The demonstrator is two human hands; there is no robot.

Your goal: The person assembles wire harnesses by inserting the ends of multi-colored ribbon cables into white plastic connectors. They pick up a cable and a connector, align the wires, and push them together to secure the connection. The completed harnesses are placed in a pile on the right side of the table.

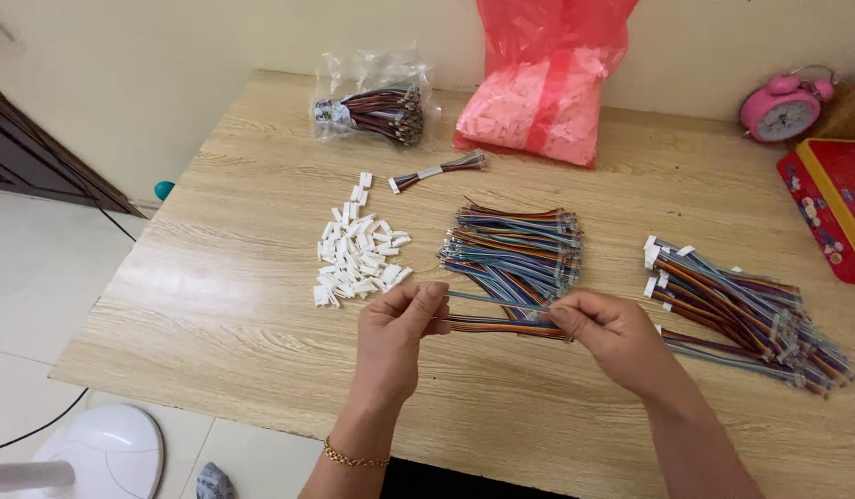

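A red plastic bag (543, 79) and a clear packet of wires (372, 106) sat at the desk's (243, 314) far edge. Near its front edge, the left hand (395, 337) and right hand (612, 333) each pinched an end of a thin ribbon cable (492, 302), held level above the desk.

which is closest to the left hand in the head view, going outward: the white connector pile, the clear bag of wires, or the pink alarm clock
From the left hand:
1. White connector pile, just above it on the table.
2. Clear bag of wires, at the table's far edge.
3. Pink alarm clock, far right corner.
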